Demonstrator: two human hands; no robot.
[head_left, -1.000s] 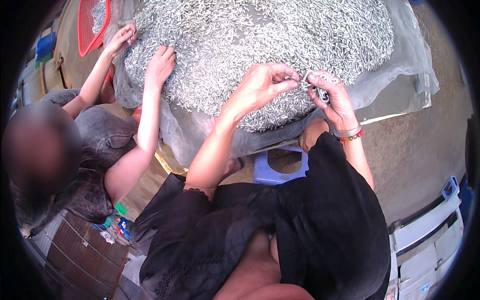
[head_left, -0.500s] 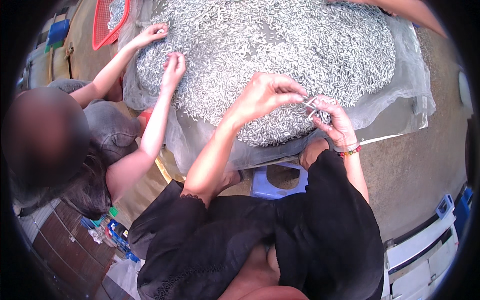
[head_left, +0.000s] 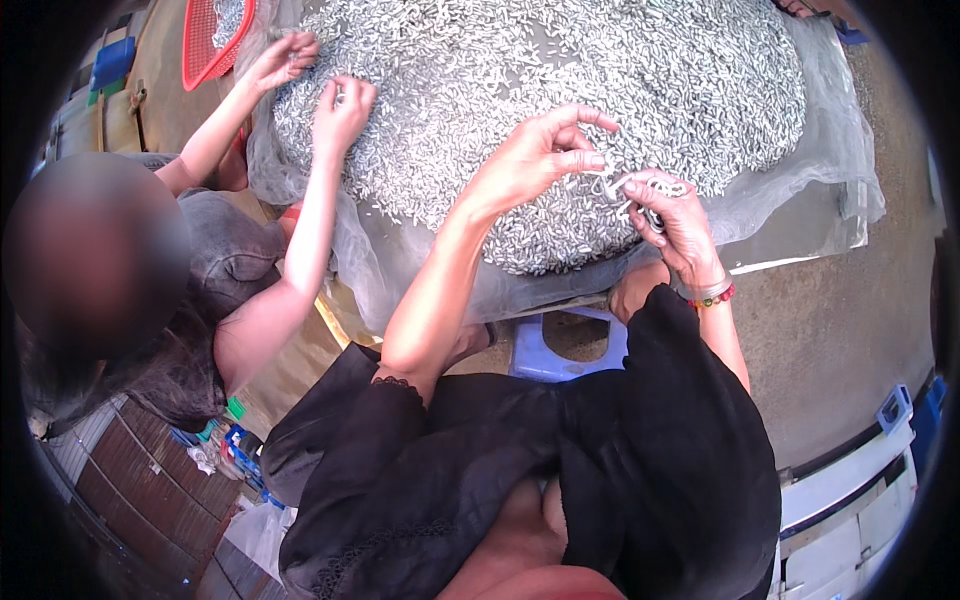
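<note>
A broad heap of small, slender, silvery-white pieces with dark streaks point(head_left: 650, 70) covers the table; their exact kind I cannot make out. Over its near edge, my left hand point(head_left: 530, 160) has its index finger stretched out, apart from the thumb, and no piece shows between them. Just right of it, my right hand point(head_left: 682, 222) is closed around several of the same pieces point(head_left: 664, 187). One piece sticks out past the right thumb toward the left fingertips.
Pale netting point(head_left: 840, 160) lies under the heap and hangs over the edges. On the left a co-worker's two hands point(head_left: 342, 112) work at the heap, near a red basket point(head_left: 205, 62). Another person's hand point(head_left: 796, 8) shows at the far right. Below is a blue plastic stool point(head_left: 535, 358).
My left thumb and index finger have parted and drawn back from the right hand. The pieces in my right hand have shifted. The co-worker's hands have moved slightly.
</note>
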